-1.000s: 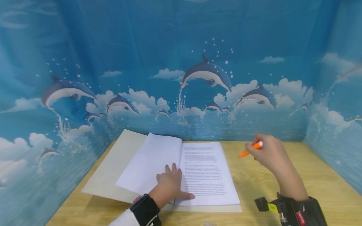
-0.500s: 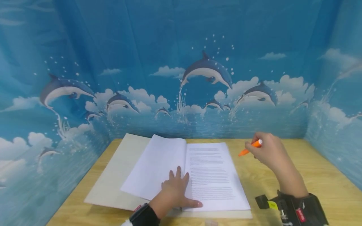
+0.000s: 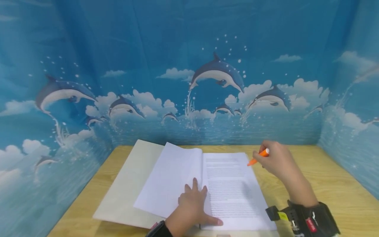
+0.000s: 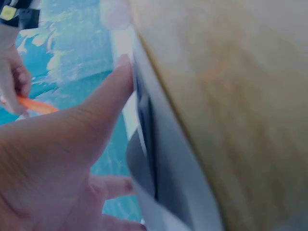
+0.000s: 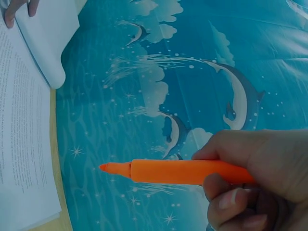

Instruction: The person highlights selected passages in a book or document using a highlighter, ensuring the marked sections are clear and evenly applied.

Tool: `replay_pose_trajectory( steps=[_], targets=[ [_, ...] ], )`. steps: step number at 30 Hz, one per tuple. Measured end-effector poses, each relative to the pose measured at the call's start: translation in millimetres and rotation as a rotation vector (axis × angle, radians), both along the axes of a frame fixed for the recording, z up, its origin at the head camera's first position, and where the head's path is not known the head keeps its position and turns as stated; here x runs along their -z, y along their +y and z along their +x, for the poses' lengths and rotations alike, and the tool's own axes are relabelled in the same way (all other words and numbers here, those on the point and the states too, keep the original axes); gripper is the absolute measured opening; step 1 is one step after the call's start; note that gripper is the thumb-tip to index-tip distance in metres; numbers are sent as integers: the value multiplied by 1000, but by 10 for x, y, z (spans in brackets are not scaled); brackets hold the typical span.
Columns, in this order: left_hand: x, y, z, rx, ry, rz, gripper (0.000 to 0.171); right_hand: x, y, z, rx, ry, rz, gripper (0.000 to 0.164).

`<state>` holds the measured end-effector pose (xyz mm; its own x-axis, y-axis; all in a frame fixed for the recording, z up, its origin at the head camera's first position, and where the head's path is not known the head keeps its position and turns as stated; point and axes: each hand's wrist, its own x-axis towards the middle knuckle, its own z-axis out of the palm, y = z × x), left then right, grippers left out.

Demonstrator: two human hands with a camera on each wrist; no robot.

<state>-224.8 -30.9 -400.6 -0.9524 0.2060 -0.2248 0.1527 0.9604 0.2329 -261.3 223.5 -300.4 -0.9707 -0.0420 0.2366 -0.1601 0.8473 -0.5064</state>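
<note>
My left hand [image 3: 192, 208] lies with spread fingers across the inner fold of an open bound document, its thumb reaching onto the printed page [image 3: 229, 194]. A blank white page [image 3: 171, 177] is turned over to the left, above the pale cover [image 3: 124, 191]. Over the right page's upper right edge, my right hand [image 3: 276, 158] pinches an orange highlighter [image 3: 258, 157] between thumb and fingers. In the right wrist view the highlighter [image 5: 185, 172] is uncapped, its orange tip pointing toward the page. The left wrist view shows my left thumb [image 4: 108, 94] along the document's lower edge.
The document rests on a light wood table [image 3: 331, 174]. A blue curtain with dolphins [image 3: 217, 74] stands behind and at both sides. A small pale object [image 3: 223, 235] shows at the bottom edge of the head view. Both wrists wear black camera straps [image 3: 312, 219].
The left hand and the document have slid right and toward me. The right hand has shifted slightly left, so the highlighter's tip now overlaps the page's edge in the head view.
</note>
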Motion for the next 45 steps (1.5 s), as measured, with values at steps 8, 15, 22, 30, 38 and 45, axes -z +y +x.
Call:
replay_pose_trajectory(
  steps=[8,15,22,30,38,45],
  targets=[
    [-81,-213,-38,101,-88,-13,119,95,-157,-65,-37,-30,-26,26],
    [-90,-187,-85,153,-41,6,122,170,-317,-52,-46,-29,-41,35],
    [-17,-156,-107,107,-37,32,121,459,-745,143,-164,-44,-98,27],
    [-2,-166,-166,144,39,-67,110,725,-963,143,-208,204,-43,29],
    [-35,-168,-218,140,28,-144,109,628,-973,-395,-167,217,-76,26],
    [-34,-133,-201,137,16,-170,106,691,-1052,-862,-181,148,-75,28]
  ],
)
